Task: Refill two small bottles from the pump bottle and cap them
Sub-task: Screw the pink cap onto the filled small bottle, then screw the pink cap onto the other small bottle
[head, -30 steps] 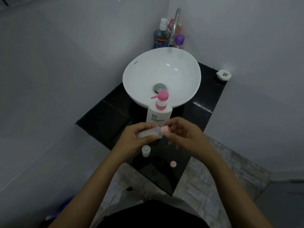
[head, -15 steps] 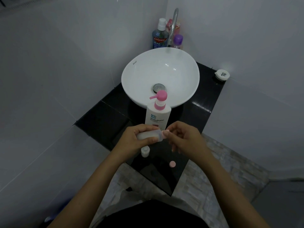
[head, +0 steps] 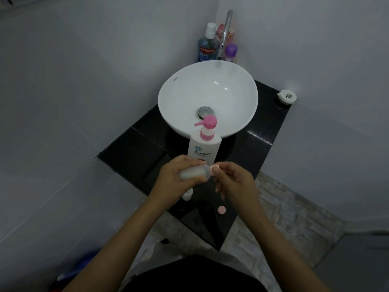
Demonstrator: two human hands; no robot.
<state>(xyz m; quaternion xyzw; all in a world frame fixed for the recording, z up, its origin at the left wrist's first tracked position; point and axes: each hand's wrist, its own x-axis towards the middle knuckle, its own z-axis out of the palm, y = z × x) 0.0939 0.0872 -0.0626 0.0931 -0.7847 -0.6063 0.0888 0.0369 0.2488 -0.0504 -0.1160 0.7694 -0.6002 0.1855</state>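
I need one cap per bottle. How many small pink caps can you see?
2. One pink cap sits at the held small bottle's mouth, pinched by the right hand; the other lies loose on the black counter.

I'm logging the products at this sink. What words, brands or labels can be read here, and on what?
"Shokubutsu": pump bottle; the smaller print on it is blurred.
"Colgate" and "PLAX": blue mouthwash bottle.
"Kasso", roughly: basin rim, very small.
Dark mark on the white round lid: unreadable.

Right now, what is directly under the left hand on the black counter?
A second small bottle, open and upright, stands under the left hand. Only its neck and shoulder show; the hand hides the rest. A loose pink cap lies nearby.
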